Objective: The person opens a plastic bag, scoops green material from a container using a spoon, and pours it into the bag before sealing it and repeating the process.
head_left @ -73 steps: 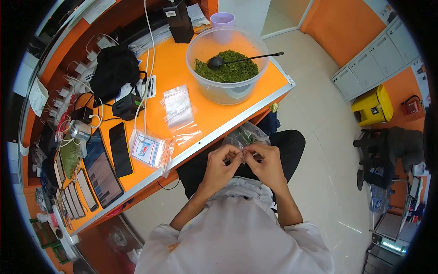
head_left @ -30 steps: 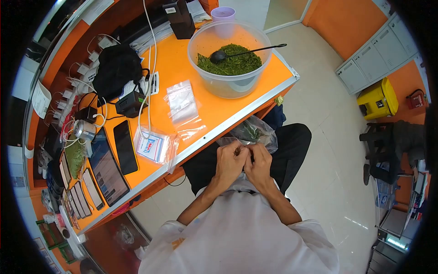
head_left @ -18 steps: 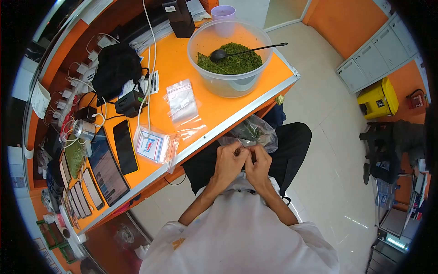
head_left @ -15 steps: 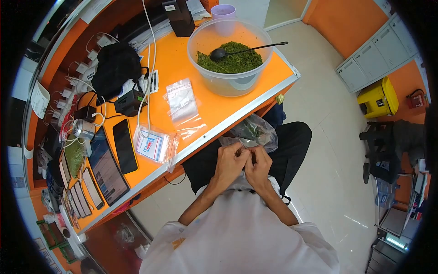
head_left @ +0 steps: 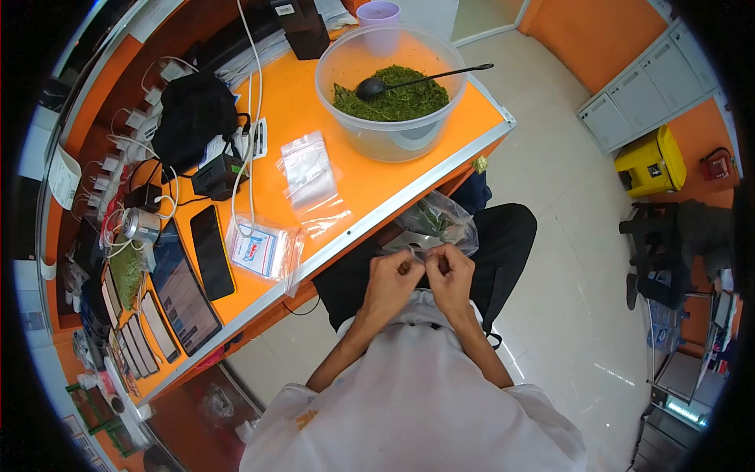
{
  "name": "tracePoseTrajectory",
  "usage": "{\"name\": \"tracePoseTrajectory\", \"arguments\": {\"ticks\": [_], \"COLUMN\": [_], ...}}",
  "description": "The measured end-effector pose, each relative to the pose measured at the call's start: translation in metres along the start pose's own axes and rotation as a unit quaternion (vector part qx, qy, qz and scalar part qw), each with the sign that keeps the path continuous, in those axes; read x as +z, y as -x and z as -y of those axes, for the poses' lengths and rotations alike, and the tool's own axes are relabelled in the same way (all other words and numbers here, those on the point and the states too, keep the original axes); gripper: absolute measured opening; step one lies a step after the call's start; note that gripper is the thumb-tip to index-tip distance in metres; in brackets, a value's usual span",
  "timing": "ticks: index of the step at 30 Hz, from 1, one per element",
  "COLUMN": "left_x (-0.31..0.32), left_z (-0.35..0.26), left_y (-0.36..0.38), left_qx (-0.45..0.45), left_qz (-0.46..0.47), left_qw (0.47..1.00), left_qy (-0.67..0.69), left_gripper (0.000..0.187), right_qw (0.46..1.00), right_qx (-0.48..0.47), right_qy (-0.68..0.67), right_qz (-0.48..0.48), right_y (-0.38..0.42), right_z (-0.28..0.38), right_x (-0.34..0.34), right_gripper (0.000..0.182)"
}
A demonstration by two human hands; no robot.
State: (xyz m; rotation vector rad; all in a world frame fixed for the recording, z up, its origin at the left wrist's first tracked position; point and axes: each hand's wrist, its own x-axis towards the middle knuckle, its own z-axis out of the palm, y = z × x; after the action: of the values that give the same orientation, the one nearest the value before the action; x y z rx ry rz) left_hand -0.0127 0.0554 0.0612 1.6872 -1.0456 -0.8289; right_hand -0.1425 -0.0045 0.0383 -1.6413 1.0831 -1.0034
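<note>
A clear plastic bag point(head_left: 452, 220) with dark green leafy matter inside rests over my lap, beside the table edge. At its near edge, my left hand point(head_left: 390, 282) and my right hand point(head_left: 451, 275) are close together, fingers curled in a pinch. A bit of clear film shows between them; the fingertips are partly hidden. On the table beyond stands a large translucent tub point(head_left: 393, 141) holding chopped green leaves point(head_left: 405, 98). A black spoon point(head_left: 429, 80) lies on the leaves, its handle over the rim.
Flat zip bags point(head_left: 309, 169) and a printed packet point(head_left: 255, 250) lie on the orange table point(head_left: 275, 94). Left of them are a black phone point(head_left: 212, 250), a tablet point(head_left: 182, 285) and white cables. A purple cup point(head_left: 379, 13) stands behind the tub. A yellow bin point(head_left: 651, 161) is at right.
My hands have drawn slightly apart, the right one moving a little to the right and up. The view has shifted slightly, while the table items stay in place.
</note>
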Motion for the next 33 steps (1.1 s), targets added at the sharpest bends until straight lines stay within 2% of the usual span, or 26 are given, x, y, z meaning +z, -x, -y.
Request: {"name": "tracePoseTrajectory", "arguments": {"ticks": [2,3,5,6,8,12,14,18,20,21,22,23,25,26,27,28,29,31,32,33], "left_x": [-0.005,-0.008,-0.008,-0.007,-0.005,-0.007,-0.005,-0.006,-0.004,0.002,0.008,0.013,0.021,0.021,0.018,0.016,0.017,0.019,0.016,0.010], "left_z": [-0.001,-0.003,-0.005,-0.001,0.002,-0.002,-0.004,-0.004,-0.002,0.000,0.003,0.010,0.021,0.027,0.029,0.030,0.029,0.024,0.021,0.017], "left_y": [-0.006,-0.009,-0.010,-0.011,-0.013,-0.010,-0.009,-0.012,-0.015,-0.015,-0.014,-0.013,-0.011,-0.010,-0.010,-0.010,-0.010,-0.013,-0.016,-0.022], "left_qx": [-0.007,-0.015,-0.002,0.009,0.022,-0.002,-0.020,-0.015,-0.007,0.049,0.105,0.106,0.045,0.046,-0.023,-0.091,-0.091,-0.054,-0.054,-0.024], "left_qz": [0.000,-0.004,0.011,0.010,0.010,0.012,0.015,-0.020,-0.023,-0.092,-0.159,-0.158,-0.136,-0.135,-0.068,-0.001,-0.001,-0.058,-0.057,-0.036], "left_qw": [1.000,1.000,1.000,1.000,0.999,0.989,0.981,0.986,0.989,0.989,0.980,0.980,0.989,0.989,0.988,0.968,0.967,0.983,0.983,0.993], "left_qy": [0.001,0.003,0.010,-0.008,-0.026,-0.149,-0.191,-0.163,-0.145,-0.106,-0.064,-0.063,0.031,0.032,0.135,0.236,0.236,0.168,0.167,0.109], "left_gripper": [0.018,0.020,0.024,0.025,0.025,0.027,0.026,0.025,0.026,0.030,0.034,0.034,0.037,0.037,0.035,0.033,0.033,0.026,0.026,0.024], "right_qw": [0.998,0.998,0.995,0.995,0.990,0.982,0.981,0.985,0.989,0.989,0.997,0.995,0.988,0.977,0.962,0.962,0.962,0.961,0.965,0.968], "right_qx": [-0.008,-0.009,-0.089,-0.091,-0.078,-0.095,-0.081,-0.120,-0.112,-0.113,-0.033,0.046,0.073,0.097,0.121,0.121,0.122,0.123,0.104,0.085], "right_qy": [0.043,0.041,0.014,0.014,0.049,0.115,0.173,0.119,0.070,0.070,0.004,-0.063,-0.105,-0.141,-0.176,-0.176,-0.163,-0.149,-0.133,-0.117], "right_qz": [0.054,0.055,0.037,0.036,0.109,0.112,0.021,0.026,0.065,0.063,0.063,0.063,0.089,0.128,0.167,0.167,0.183,0.196,0.202,0.207], "right_y": [-0.004,-0.009,-0.016,-0.017,-0.021,-0.021,-0.021,-0.023,-0.027,-0.029,-0.032,-0.034,-0.040,-0.042,-0.043,-0.044,-0.044,-0.043,-0.043,-0.044], "right_z": [0.015,0.018,0.023,0.022,0.019,0.012,0.004,0.014,0.015,0.018,0.022,0.023,0.011,0.006,0.004,0.004,0.005,0.007,0.008,0.012], "right_x": [-0.003,-0.002,0.002,0.000,-0.008,-0.012,-0.010,-0.009,-0.020,-0.026,-0.031,-0.038,-0.053,-0.059,-0.062,-0.063,-0.065,-0.069,-0.071,-0.071], "right_gripper": [0.005,0.005,0.007,0.007,0.009,0.010,0.010,0.011,0.011,0.011,0.012,0.013,0.020,0.021,0.022,0.022,0.024,0.028,0.033,0.038]}}
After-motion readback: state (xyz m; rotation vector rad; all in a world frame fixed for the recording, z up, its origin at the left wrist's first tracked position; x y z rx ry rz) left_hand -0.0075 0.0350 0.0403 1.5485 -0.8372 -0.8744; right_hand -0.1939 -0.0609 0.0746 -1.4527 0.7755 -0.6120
